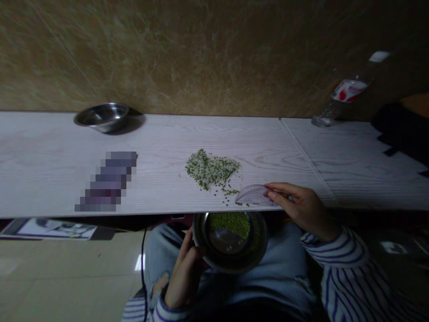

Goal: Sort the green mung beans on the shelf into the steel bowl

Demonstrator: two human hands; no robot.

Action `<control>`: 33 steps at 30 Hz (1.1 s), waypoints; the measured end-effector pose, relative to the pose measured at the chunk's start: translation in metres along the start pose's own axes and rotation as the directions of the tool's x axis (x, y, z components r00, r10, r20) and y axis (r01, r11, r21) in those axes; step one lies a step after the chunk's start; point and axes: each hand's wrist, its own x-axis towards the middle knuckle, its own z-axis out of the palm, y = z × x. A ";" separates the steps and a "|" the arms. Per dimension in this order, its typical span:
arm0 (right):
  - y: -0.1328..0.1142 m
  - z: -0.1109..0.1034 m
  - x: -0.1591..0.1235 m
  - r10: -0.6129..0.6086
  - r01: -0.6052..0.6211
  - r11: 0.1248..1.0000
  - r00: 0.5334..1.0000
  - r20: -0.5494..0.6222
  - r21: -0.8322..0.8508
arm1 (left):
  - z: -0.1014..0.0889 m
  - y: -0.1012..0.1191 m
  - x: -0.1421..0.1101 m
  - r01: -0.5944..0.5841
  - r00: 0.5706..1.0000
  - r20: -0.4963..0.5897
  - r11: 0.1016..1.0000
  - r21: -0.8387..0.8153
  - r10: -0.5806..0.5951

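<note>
My left hand grips the left rim of a metal bowl, which sits just below the table's front edge, above my lap. Green beans lie in the bowl, some with white grains near them. Between the thumb and fingers of my right hand is a clear plastic protractor, its curved edge toward the wall. A pile of green beans mixed with white grains spreads over the tabletop, left of the protractor. A few stray beans lie by the protractor's left tip, near the edge.
A second metal bowl stands at the back left, near the wall. In front of it is a pixelated flat object. A clear plastic bottle stands at the back right, with a dark item beside it. A black cable hangs at left.
</note>
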 end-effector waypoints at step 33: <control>-0.006 0.016 -0.003 -0.004 0.004 1.000 0.999 -0.043 0.007 | 0.004 0.005 -0.003 -0.036 0.997 -0.073 0.999 -0.023 0.034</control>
